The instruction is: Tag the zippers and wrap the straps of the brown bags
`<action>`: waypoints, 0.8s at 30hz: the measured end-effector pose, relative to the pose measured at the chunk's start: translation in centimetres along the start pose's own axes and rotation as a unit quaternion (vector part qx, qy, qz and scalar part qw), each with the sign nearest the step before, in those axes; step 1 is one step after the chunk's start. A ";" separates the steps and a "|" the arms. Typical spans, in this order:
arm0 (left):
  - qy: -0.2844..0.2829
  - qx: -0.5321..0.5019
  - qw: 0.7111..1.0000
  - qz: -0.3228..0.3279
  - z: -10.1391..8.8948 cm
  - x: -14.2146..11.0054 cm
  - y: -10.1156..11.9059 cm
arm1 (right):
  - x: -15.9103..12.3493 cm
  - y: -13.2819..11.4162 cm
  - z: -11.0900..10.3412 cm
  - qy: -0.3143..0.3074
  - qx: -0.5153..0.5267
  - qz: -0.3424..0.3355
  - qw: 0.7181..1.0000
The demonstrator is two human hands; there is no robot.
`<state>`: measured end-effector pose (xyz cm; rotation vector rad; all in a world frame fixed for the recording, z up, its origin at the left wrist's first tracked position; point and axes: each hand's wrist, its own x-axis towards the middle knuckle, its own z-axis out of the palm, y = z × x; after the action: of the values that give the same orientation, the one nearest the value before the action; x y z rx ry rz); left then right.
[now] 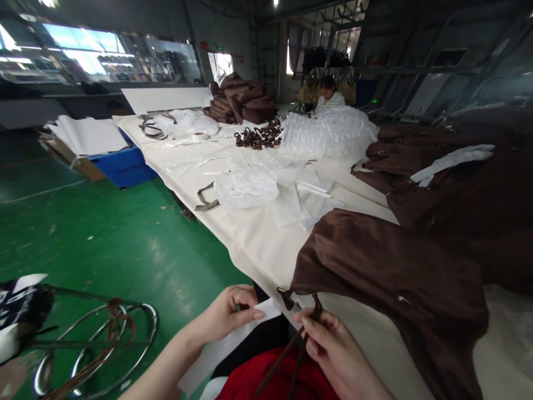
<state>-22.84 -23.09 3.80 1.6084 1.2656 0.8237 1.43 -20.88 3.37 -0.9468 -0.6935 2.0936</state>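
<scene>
My left hand (237, 312) pinches one end of a white strip (268, 307), thin like paper or tissue, which hangs down past my forearm. Dark brown cords (283, 358) run through the closed fingers of my right hand (322, 333) and trail over the red cloth on my lap. Just above that hand, a small metal ring (285, 294) sits at the corner of a brown leather-like bag (375, 255). The bag lies at the front edge of the cream-covered table (250, 239). Both hands are close together at that edge.
Clear plastic bags (245, 189) and white sheets lie mid-table. A heap of brown material (241, 97), small brown pieces (258, 135) and a large plastic pile (328, 133) lie farther back. More brown bags (449, 194) cover the right. A person (331, 100) is behind. Metal rings (100, 344) stand lower left.
</scene>
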 end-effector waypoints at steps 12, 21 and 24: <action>-0.123 0.006 0.992 0.038 0.5 -0.8 0.2 | -0.7 -0.9 -1.3 0.096 0.085 -0.092 0.988; -0.105 0.001 0.994 0.043 0.4 -1.6 1.5 | -0.3 -0.2 -1.3 0.117 0.052 -0.099 0.987; -0.089 0.010 0.995 0.045 0.5 -1.5 1.7 | -0.2 0.1 -1.4 0.142 -0.032 -0.112 0.983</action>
<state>-22.11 -24.80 5.23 1.7254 1.0841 0.7070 2.61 -20.79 2.56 -1.1217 -0.6865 1.7061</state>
